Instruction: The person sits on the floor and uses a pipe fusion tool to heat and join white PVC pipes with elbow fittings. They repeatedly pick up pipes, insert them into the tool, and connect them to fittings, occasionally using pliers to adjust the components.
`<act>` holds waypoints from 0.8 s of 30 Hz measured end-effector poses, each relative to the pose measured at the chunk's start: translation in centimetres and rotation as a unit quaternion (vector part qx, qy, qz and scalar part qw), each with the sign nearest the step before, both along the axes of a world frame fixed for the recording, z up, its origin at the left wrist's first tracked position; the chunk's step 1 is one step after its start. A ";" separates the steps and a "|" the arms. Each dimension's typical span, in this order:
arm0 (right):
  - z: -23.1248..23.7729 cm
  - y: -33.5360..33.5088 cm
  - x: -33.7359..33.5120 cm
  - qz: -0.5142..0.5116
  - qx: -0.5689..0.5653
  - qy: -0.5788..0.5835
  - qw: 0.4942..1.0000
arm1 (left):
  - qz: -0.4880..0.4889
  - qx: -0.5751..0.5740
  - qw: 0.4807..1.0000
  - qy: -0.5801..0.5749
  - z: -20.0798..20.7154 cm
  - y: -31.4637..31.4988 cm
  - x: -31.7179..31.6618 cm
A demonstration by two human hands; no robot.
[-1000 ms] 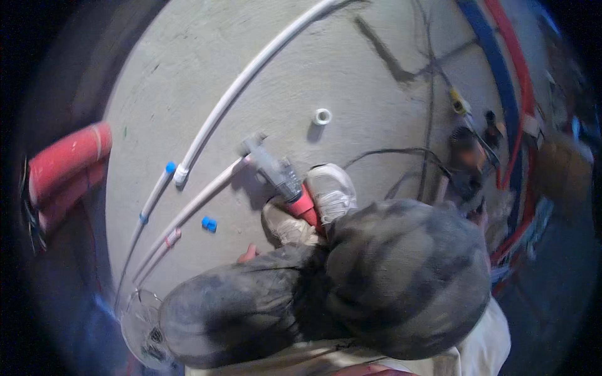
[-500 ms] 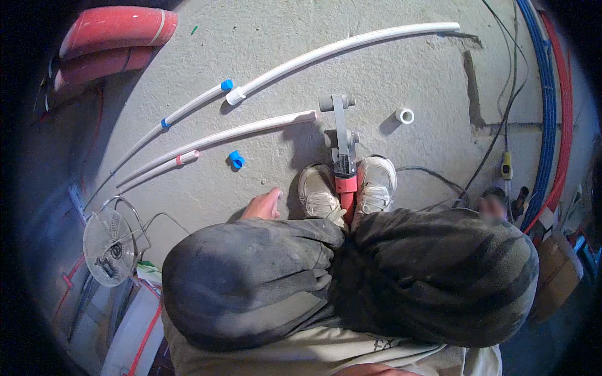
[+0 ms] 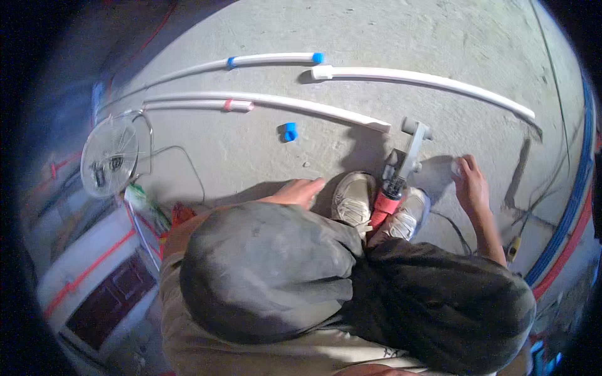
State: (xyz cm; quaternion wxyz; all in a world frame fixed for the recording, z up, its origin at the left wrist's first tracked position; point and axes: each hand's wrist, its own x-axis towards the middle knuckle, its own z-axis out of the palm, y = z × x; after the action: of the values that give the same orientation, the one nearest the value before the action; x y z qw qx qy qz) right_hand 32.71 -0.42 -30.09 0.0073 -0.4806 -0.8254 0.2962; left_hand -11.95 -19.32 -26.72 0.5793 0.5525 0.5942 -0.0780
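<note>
My right hand (image 3: 473, 185) reaches down to the floor on the right, its fingers closed around a short white plastic pipe coupling (image 3: 456, 167), mostly hidden by them. My left hand (image 3: 300, 190) hangs beside my left knee, holding nothing, with its fingers extended. Between my shoes stands a pipe fusion welder (image 3: 392, 188) with a red handle and a flat metal plate carrying grey heating sockets. One long white pipe (image 3: 313, 113) ends close to those sockets. Left of the welder lies a small blue fitting (image 3: 290, 132).
Farther off lie a white pipe with a fitting on its end (image 3: 426, 78), a pipe with blue ends (image 3: 276, 59) and a short pipe with a red band (image 3: 207, 105). A fan (image 3: 111, 153) stands left. Blue hoses (image 3: 567, 216) and cables run along the right.
My right hand has come down at the right and closed on the white coupling. The view has turned, so the pipes and welder appear farther right.
</note>
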 end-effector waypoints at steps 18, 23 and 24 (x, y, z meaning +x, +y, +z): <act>4.2 -2.1 -0.9 -0.393 -0.395 0.456 0.694 | -0.131 0.389 0.890 0.195 -2.4 14.3 1.3; 4.5 -1.5 -0.6 -0.308 -0.438 0.527 0.660 | -0.180 0.406 0.869 0.217 -3.9 17.7 1.9; 4.5 -1.4 -0.7 -0.283 -0.438 0.511 0.684 | -0.165 0.407 0.867 0.235 -3.8 17.5 2.0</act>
State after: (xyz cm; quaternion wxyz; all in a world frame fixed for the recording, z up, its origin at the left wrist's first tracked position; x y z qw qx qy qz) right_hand 31.98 -1.80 -25.57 0.3000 -0.4138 -0.2954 0.8072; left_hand -9.93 -1.84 -30.50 0.1252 0.7944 0.5921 -0.0515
